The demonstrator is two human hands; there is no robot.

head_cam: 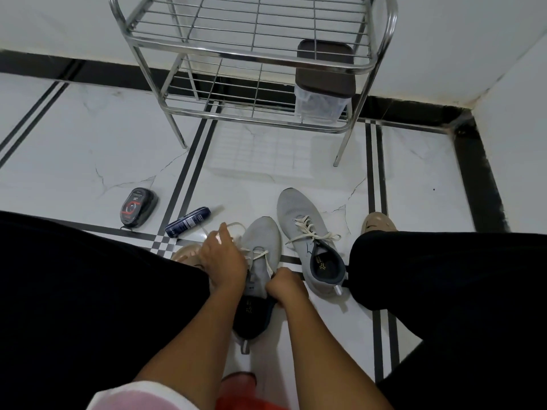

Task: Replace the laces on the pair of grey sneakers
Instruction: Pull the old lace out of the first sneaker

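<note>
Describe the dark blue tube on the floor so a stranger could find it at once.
Start at the steel wire rack against the wall and come down the double black floor stripe toward the person's left hand. The dark blue tube lies on its side just beyond that hand. Unlike the rounded black shoe-polish sponge to its left, it is slim, cylindrical and white-labelled.

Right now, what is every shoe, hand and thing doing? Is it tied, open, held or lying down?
Near sneaker: held, lace loose, partly undone.
Far sneaker: on the floor, laced, bow loose.
Left hand: pinches the lace.
Right hand: grips the near sneaker's collar.
Blue tube: lying flat on the floor.
Black polish sponge: lying on the floor, closed.
Plastic box: on the rack, lid on.
</note>
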